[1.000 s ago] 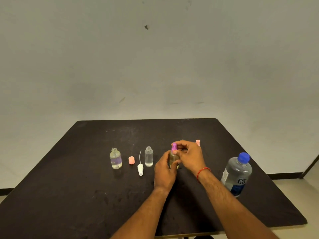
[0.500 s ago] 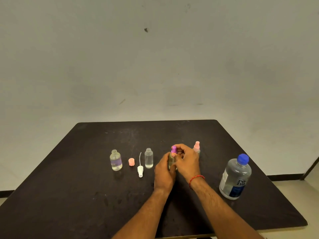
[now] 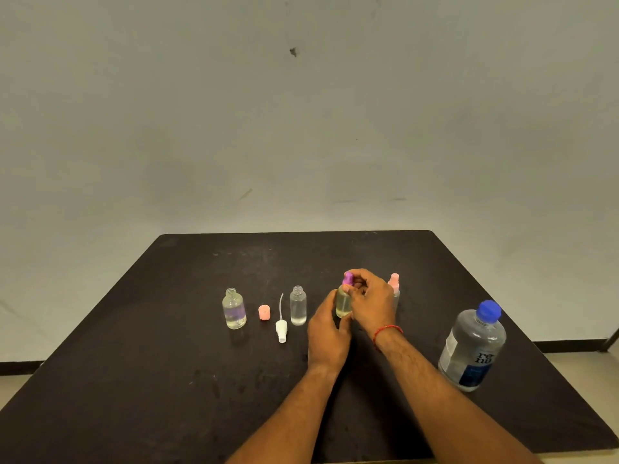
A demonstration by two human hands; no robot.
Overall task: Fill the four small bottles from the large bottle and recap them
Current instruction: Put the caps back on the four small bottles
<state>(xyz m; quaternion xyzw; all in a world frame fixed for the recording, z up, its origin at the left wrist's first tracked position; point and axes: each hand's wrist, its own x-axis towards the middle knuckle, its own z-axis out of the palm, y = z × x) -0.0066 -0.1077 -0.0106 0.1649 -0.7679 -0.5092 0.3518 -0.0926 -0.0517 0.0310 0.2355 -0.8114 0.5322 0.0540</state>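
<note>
small clear bottle (image 3: 342, 304), likely light and slick
left hand (image 3: 326, 333) grips its body; right hand (image 3: 371, 299) fingers pinch its purple cap (image 3: 348, 278).

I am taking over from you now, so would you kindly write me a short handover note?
Left hand grips the yellowish bottle; right hand pinches its purple cap, apparently tightening it.
Pink-capped bottle stands behind the right hand, done.
Round bottle and slim bottle hold liquid but are uncapped; the pink cap and white spray cap lie between them.
Large bottle stands closed at right.
Left: finish the purple cap, then cap those two.
</note>
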